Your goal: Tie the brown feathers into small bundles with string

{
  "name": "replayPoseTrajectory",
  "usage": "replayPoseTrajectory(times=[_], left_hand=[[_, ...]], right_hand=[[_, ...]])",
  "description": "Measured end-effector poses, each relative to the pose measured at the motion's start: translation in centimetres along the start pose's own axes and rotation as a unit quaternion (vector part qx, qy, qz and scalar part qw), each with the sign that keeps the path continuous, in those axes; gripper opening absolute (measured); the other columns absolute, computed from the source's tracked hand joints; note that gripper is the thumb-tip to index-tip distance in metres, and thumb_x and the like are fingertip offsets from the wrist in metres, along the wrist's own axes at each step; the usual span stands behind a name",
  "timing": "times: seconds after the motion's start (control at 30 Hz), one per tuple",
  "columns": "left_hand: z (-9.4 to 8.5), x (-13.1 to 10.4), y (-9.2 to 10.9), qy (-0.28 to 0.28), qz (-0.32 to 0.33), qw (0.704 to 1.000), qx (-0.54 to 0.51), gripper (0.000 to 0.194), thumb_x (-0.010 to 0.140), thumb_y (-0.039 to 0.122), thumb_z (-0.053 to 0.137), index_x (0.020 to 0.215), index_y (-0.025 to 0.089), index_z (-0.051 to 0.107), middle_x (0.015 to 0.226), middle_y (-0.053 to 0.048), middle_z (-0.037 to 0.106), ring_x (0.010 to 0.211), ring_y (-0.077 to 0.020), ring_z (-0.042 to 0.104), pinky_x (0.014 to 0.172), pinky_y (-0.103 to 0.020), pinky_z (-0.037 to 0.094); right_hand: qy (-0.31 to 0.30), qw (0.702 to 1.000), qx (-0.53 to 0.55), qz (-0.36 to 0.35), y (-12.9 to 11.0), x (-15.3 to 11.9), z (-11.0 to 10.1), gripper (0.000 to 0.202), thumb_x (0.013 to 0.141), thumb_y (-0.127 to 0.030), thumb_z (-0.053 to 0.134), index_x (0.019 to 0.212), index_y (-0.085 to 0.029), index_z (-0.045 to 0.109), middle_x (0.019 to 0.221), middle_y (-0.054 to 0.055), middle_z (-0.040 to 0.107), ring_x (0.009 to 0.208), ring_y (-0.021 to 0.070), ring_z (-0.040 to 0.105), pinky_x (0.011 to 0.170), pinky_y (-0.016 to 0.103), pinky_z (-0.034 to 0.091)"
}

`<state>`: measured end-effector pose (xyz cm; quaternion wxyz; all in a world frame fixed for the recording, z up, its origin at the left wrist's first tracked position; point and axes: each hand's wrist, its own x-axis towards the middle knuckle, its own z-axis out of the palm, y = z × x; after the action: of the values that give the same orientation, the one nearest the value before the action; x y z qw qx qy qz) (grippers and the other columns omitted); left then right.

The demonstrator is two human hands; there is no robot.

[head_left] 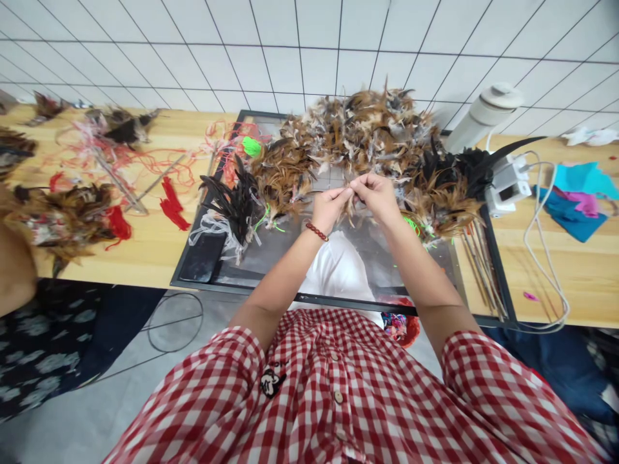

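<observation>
My left hand point(329, 206), with a beaded bracelet at its wrist, and my right hand point(378, 195) meet fingertip to fingertip above a dark-framed glass panel point(271, 265). Both are closed in a pinch. Small brown feathers point(349, 210) hang down between the fingertips; finer detail there is hidden. A big heap of brown feathers point(358, 129) arches around the far side of my hands. Black feathers point(239, 209) with whitish strips lie to the left. More black feathers point(452, 166) lie to the right, beside brown feather bundles with bright green ties point(412, 224).
A dark phone point(204, 259) lies at the panel's left. Thin rods point(483, 270), a white charger point(507, 187) with a cable, a pale bottle point(486, 113) and blue cloth point(573, 212) are on the right. Leftward are red strings point(174, 205), scissors-like metal tools point(118, 183) and another person's arm point(14, 258).
</observation>
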<state>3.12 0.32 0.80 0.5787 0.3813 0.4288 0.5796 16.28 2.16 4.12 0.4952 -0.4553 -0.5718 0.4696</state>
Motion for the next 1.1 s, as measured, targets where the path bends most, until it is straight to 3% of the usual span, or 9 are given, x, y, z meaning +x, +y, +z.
replayPoseTrajectory(times=[0.2,0.3,0.47,0.63,0.83,0.97,1.1], left_hand=[[0.3,-0.4,1.2,0.007,-0.038,0.999,-0.033,0.035,0.063,0.044,0.094,0.069,0.015,0.075,0.052,0.004,0.064,0.049,-0.0056,0.055,0.052,-0.019,0.042],[0.4,-0.4,1.5,-0.002,-0.053,0.998,-0.037,0.032,0.066,0.040,0.093,0.069,0.014,0.074,0.056,0.003,0.066,0.051,-0.0058,0.058,0.056,-0.019,0.044],[0.4,-0.4,1.4,-0.020,-0.070,0.996,-0.051,0.028,0.072,0.036,0.091,0.073,0.014,0.074,0.058,0.003,0.066,0.053,-0.0068,0.060,0.059,-0.021,0.048],[0.2,-0.5,1.3,-0.050,-0.078,0.995,-0.049,0.032,0.075,0.044,0.088,0.076,0.016,0.072,0.061,0.004,0.066,0.056,-0.0072,0.063,0.062,-0.022,0.052],[0.0,-0.7,1.6,-0.101,-0.070,0.991,-0.053,0.049,0.062,0.057,0.093,0.068,0.016,0.066,0.052,0.006,0.060,0.051,-0.0062,0.058,0.060,-0.022,0.052],[-0.2,-0.7,1.7,-0.120,-0.086,0.988,-0.051,0.049,0.060,0.055,0.095,0.065,0.016,0.066,0.054,0.004,0.064,0.052,-0.0076,0.061,0.060,-0.023,0.053],[-0.3,-0.8,1.9,-0.136,-0.098,0.985,-0.049,0.046,0.061,0.051,0.095,0.067,0.015,0.068,0.056,0.003,0.067,0.054,-0.0092,0.064,0.060,-0.022,0.051]], right_hand=[[-0.009,0.998,0.058,0.024,-0.2,0.1,-0.3,0.056,0.054,-0.066,0.092,0.076,-0.017,0.075,0.059,-0.004,0.059,0.055,0.0067,0.043,0.054,0.023,0.037],[-0.048,0.994,0.089,0.030,-0.2,0.1,-0.5,0.061,0.051,-0.064,0.095,0.088,-0.019,0.079,0.067,-0.003,0.065,0.059,0.0073,0.049,0.058,0.023,0.045],[-0.071,0.991,0.108,0.017,-0.2,0.1,-1.1,0.058,0.051,-0.059,0.097,0.089,-0.020,0.078,0.072,-0.002,0.068,0.065,0.0112,0.061,0.064,0.027,0.055],[-0.139,0.979,0.138,0.049,0.0,0.2,-1.6,0.067,0.045,-0.055,0.101,0.099,-0.022,0.078,0.072,-0.002,0.071,0.059,0.0138,0.065,0.059,0.030,0.058],[-0.138,0.979,0.140,0.043,0.0,0.1,-2.0,0.055,0.048,-0.050,0.101,0.087,-0.018,0.079,0.074,0.000,0.073,0.060,0.0138,0.066,0.054,0.028,0.057],[-0.153,0.978,0.142,0.023,-0.3,-0.1,-2.0,0.048,0.053,-0.051,0.099,0.081,-0.018,0.077,0.069,-0.001,0.070,0.056,0.0143,0.066,0.054,0.030,0.059],[-0.166,0.978,0.127,0.025,-0.6,-0.3,-1.9,0.054,0.050,-0.059,0.098,0.072,-0.019,0.070,0.061,-0.002,0.065,0.054,0.0151,0.064,0.054,0.031,0.058]])
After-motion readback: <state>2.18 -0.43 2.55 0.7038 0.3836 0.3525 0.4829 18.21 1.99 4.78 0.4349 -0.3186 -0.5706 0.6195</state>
